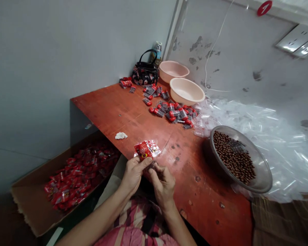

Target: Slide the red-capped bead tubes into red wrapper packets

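My left hand (pixel 133 174) holds a red foil packet (pixel 143 150) with a clear plastic strip attached at its far side. My right hand (pixel 163 186) sits close against the left, its fingers pinched on a small dark item (pixel 152 166) that is too small and partly hidden to identify. Both hands are above the front edge of a red-brown wooden table (pixel 118 109). Farther along it lies a scattered heap of red-capped clear packets (pixel 170 110). To my right, a steel bowl (pixel 246 177) holds many brown beads (pixel 233 157).
A cardboard box (pixel 79 174) of red packets stands low on my left. Two pink basins (pixel 187 91) and a black floral handbag (pixel 145 71) stand at the far end. Clear plastic pieces (pixel 267 147) spread along the right, beside a white tissue-free wall area.
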